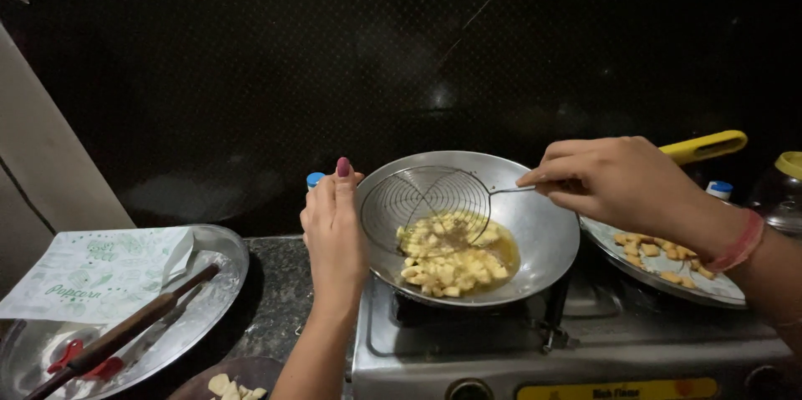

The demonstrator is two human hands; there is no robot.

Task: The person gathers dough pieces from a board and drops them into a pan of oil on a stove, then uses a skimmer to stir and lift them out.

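Observation:
A steel frying pan (543,237) sits on a gas stove (585,341) with pale yellow dough pieces (447,258) frying in oil. My left hand (334,229) rests against the pan's left rim, fingers together, thumb up. My right hand (618,179) grips the thin handle of a round wire skimmer (426,195), whose mesh tilts over the left half of the pan, just above the pieces.
A steel plate (710,287) with fried golden pieces (656,254) lies right of the pan. A yellow handle (706,147) pokes out behind my right hand. At left, a steel tray (221,262) holds a paper bag (100,270) and a wooden-handled tool (125,329). Raw pieces (230,387) lie on a dark board.

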